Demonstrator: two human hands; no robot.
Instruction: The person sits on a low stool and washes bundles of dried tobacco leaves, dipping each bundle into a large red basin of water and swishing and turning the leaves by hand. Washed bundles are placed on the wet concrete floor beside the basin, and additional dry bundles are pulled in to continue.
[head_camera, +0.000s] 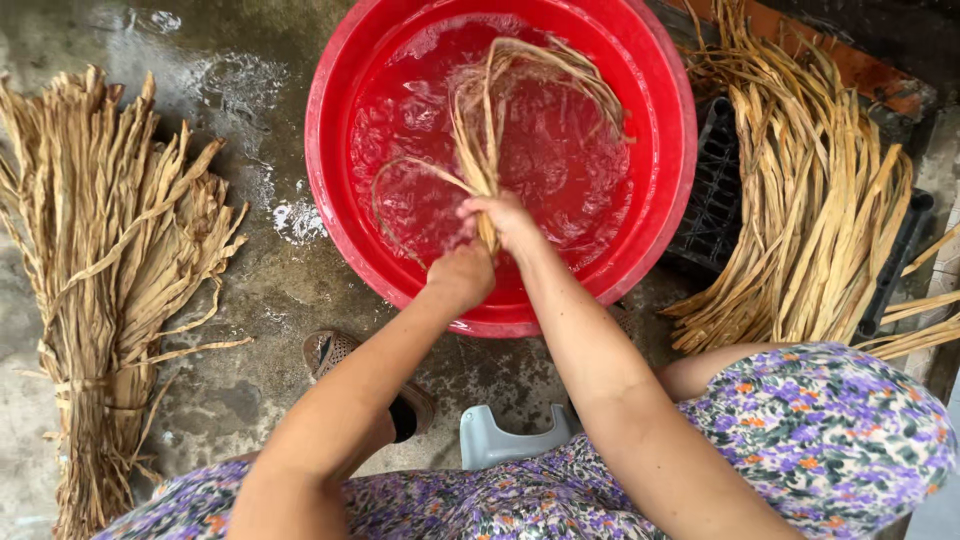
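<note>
Strips (500, 110), tan and wet, one bunch looped in the water of a red basin (330, 150) at 12 o'clock. Right hand (508, 222) closed around the bunch's gathered end just above the near rim. Left hand (462, 275) fisted tight on the same end, directly below the right, the two touching. Dry bundle (100, 280) on wet concrete floor (260, 300) at 9 o'clock, well apart from the basin. Second pile (820, 210) on a black crate (715, 190) at 3 o'clock, just beside the basin. Sandalled foot (335, 352) and grey stool (495, 435) near 6 o'clock. Floral dress (830, 430) covers the knees.
</note>
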